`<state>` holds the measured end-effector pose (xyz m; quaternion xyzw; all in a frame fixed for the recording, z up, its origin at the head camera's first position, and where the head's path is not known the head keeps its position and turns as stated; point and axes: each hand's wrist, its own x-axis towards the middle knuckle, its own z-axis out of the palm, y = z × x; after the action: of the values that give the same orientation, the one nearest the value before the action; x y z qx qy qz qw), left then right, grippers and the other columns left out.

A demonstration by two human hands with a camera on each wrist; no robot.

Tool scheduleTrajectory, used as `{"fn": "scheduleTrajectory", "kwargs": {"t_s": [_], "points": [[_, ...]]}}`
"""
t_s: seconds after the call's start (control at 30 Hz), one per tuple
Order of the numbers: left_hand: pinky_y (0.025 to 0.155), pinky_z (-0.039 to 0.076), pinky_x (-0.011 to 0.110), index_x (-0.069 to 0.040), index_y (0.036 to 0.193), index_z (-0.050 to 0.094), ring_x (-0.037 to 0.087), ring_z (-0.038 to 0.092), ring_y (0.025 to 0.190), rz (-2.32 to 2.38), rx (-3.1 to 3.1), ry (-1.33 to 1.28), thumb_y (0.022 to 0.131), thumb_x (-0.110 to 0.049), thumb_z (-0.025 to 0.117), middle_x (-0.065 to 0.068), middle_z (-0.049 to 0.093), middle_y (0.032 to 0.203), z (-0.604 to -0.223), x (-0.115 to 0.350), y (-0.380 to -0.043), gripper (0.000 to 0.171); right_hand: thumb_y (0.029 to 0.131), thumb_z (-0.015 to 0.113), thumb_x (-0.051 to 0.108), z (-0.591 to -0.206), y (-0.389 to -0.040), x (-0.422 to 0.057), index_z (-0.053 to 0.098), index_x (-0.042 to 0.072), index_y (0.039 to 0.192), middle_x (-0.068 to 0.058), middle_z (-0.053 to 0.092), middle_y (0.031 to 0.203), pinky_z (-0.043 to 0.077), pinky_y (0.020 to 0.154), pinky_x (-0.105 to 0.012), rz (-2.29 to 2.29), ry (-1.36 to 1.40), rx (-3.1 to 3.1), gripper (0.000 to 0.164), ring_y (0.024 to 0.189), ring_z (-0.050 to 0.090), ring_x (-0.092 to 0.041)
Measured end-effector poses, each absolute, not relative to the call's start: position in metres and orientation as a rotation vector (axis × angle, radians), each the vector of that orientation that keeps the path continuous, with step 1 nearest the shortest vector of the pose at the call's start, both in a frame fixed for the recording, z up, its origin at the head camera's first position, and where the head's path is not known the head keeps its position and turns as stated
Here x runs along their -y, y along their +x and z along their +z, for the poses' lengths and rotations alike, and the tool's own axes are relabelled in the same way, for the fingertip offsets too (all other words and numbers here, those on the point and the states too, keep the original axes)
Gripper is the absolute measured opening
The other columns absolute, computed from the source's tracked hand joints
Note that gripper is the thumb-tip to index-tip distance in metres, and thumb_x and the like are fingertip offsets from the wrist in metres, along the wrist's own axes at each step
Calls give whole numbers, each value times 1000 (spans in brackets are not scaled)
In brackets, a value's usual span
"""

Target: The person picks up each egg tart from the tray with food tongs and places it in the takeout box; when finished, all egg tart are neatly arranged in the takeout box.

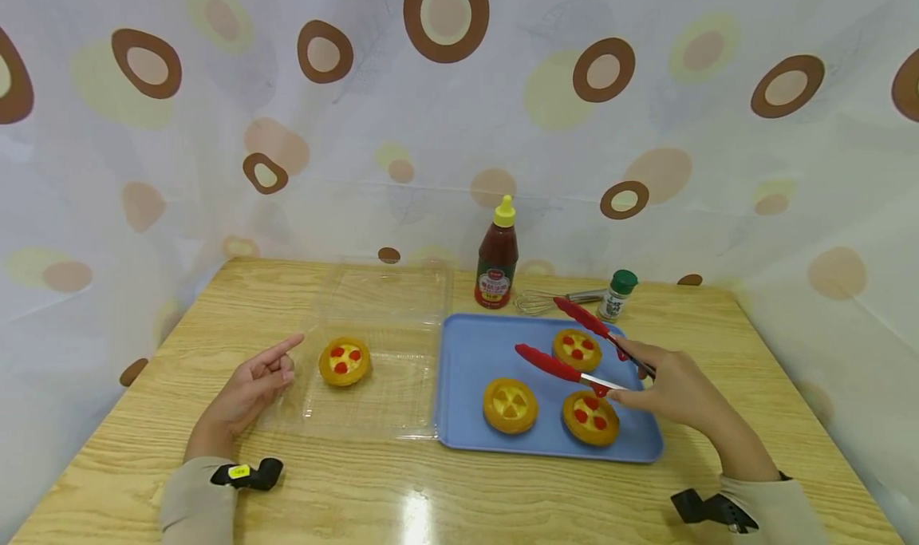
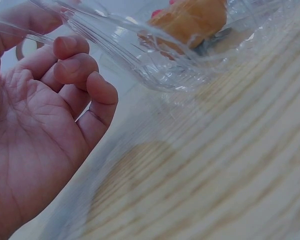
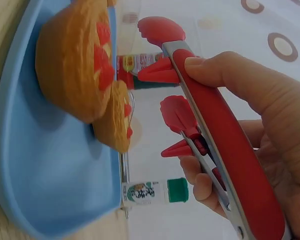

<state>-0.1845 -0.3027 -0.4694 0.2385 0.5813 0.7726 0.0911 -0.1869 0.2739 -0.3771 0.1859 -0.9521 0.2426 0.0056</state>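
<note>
My right hand (image 1: pixel 678 389) holds red-tipped tongs (image 3: pixel 225 135), thumb on one arm and fingers at the other, with the tips spread over the tray and nothing between them. Below lie two tarts with red pieces, a rear one (image 1: pixel 577 350) and a front one (image 1: pixel 590 418), plus a tart with plain yellow filling (image 1: pixel 510 405). My left hand (image 1: pixel 251 389) is at the left side of a clear plastic box (image 1: pixel 373 417), one finger extended, the others loosely bent. Whether it touches the box is hard to tell. A red-topped tart (image 1: pixel 345 361) sits inside the box.
The blue tray (image 1: pixel 467 345) stands right of the box, whose clear lid (image 1: pixel 384 290) lies open toward the back. Behind the tray are a sauce bottle (image 1: pixel 497 258), a whisk (image 1: pixel 534 302) and a green-capped shaker (image 1: pixel 617 296). A patterned curtain (image 1: pixel 459 130) hangs behind the wooden table (image 1: pixel 345 497).
</note>
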Motion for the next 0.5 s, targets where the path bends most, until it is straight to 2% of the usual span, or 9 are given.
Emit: {"fn": "scheduleTrajectory", "kwargs": {"t_s": [0.17,0.5], "points": [[64,23,31,-6,145,37,8,42,74,2287,-1747,719,94,13,39,-5,48,90,-470,303,-185,54,73,82,33,-374,-187,-286,47,-3,136,-2,45,71,31,48,-24,772,559,2987,81,63,39,-11],[63,22,31,-7,144,39,8,41,73,2295,-1742,737,94,13,39,-5,48,89,-470,303,-185,54,74,81,32,-382,-192,-311,49,-2,136,1,42,67,30,47,-23,761,602,3005,77,56,35,-7]]}}
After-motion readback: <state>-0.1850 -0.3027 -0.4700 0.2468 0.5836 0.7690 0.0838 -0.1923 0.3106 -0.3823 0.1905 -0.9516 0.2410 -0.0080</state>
